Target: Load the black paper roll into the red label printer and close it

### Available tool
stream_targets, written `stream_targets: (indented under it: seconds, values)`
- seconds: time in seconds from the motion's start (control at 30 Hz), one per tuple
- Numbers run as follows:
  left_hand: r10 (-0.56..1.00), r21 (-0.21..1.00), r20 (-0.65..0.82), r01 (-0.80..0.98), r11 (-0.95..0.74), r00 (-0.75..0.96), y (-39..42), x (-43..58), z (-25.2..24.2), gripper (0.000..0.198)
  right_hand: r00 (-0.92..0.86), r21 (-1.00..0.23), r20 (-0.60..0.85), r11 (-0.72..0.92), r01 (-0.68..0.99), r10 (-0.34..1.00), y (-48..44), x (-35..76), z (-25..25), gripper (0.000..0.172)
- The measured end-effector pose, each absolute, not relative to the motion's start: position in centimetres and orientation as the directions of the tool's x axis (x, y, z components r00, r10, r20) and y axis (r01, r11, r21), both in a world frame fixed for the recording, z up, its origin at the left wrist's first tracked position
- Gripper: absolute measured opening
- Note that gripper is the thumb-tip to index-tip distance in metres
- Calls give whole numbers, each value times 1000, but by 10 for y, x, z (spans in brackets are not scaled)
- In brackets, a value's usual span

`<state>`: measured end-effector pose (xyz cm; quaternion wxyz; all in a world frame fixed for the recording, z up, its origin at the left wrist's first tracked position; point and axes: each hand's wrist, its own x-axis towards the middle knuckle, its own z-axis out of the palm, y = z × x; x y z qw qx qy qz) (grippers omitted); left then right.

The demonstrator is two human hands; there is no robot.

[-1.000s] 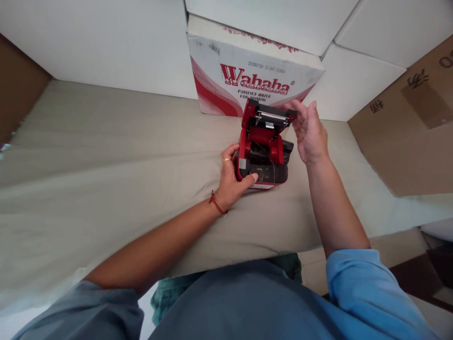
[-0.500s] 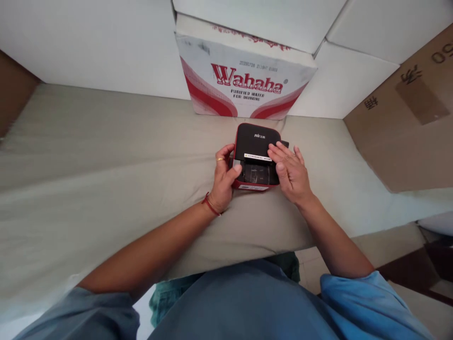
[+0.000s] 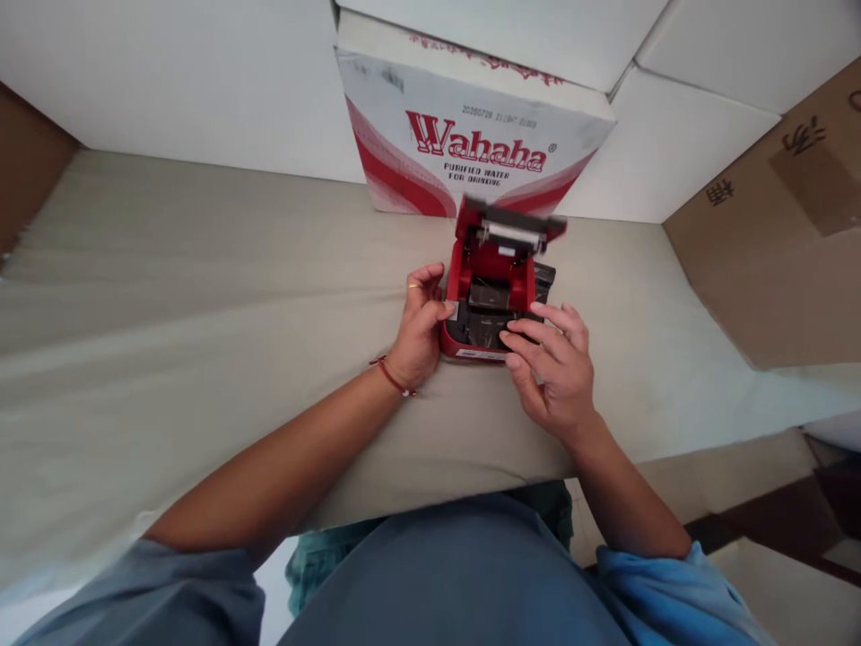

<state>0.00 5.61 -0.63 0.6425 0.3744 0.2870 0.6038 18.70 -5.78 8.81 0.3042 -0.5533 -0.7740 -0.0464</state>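
Observation:
A small red and black label printer [image 3: 456, 334] stands on the cloth-covered surface with its lid [image 3: 515, 220] raised. Inside the red bay lies a roll of black labels [image 3: 490, 292], and a strip of it [image 3: 485, 330] runs out over the front. My left hand [image 3: 421, 332] grips the printer's left side, thumb by the grey button at the front left corner. At the front right, my right hand [image 3: 555, 363] has its fingers spread, fingertips at or just over the label strip; contact is hard to tell. A dark strip [image 3: 543, 280] sticks out behind the right side.
A Wahaha water carton [image 3: 471, 135] stands right behind the printer, against white boxes [image 3: 202, 81]. A brown cardboard box [image 3: 780, 242] is at the right, another brown edge [image 3: 27, 170] at the far left. The surface's front edge lies close to my body.
The printer's lid has swung up and back, baring the label roll inside. My right hand has come off the lid and down to the front. The left hand keeps its hold.

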Motion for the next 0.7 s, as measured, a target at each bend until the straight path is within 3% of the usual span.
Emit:
stream_targets:
  seconds: [0.1, 0.3, 0.43, 0.5, 0.57, 0.7]
  values:
    - [993, 821, 60, -571, 7, 100, 61, -2, -6, 50, -182, -272, 513, 360, 893, 839, -60, 183, 84, 30]
    - [992, 827, 87, -561, -24, 86, 60, 2, -11, 49, -241, -314, 575, 483, 818, 782, -53, 180, 98, 26]
    - [988, 797, 129, -601, -55, 80, 58, 6, -16, 54, -162, -437, 484, 398, 807, 860, -33, 186, 124, 36]
    - [986, 791, 144, -609, -61, 88, 59, 6, -18, 59, -151, -435, 395, 329, 838, 906, -12, 188, 136, 38]
    - [985, 791, 140, -610, -51, 99, 60, 6, -19, 64, -178, -343, 227, 250, 906, 957, 14, 187, 146, 35]
    - [986, 782, 126, -623, -32, 106, 61, 6, -19, 66, -152, -3, -174, 154, 988, 973, 61, 172, 154, 34]
